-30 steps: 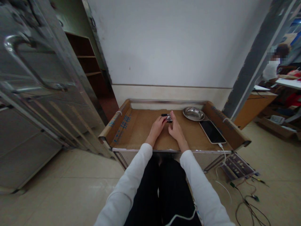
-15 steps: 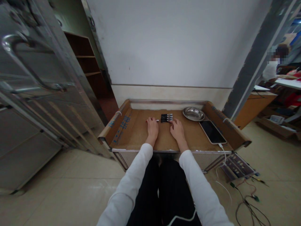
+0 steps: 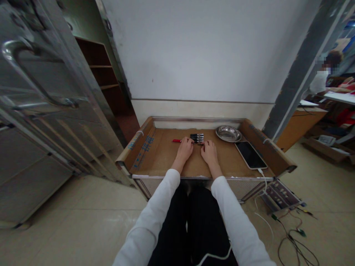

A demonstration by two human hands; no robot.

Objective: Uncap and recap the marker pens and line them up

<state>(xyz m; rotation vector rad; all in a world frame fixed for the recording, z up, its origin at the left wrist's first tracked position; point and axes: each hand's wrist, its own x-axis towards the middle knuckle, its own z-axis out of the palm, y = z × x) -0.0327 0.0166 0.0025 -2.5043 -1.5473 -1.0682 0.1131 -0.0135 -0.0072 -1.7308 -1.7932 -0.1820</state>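
Observation:
Several black-and-silver markers (image 3: 196,136) lie side by side in a neat block on the cardboard lining of the cart top (image 3: 163,159). My left hand (image 3: 185,150) has its bent fingertips at the near left corner of the block. Facing it, my right hand (image 3: 209,151) curls its fingers against the near right end. Between them the two hands grip the nearest black marker by its ends, partly hidden by my fingers. A red-capped marker (image 3: 176,140) lies just left of my left hand, its other end covered by that hand.
A round metal dish (image 3: 228,133) stands at the back right. In front of it lies a phone (image 3: 251,155) with a white cable (image 3: 263,181) plugged in. Cardboard-covered raised sides flank the cart top. Cables (image 3: 294,240) and an electrical panel (image 3: 281,197) are at the lower right.
My left hand has let go of the red marker and moved right to the left end of the black markers. My right hand has stayed at their right end.

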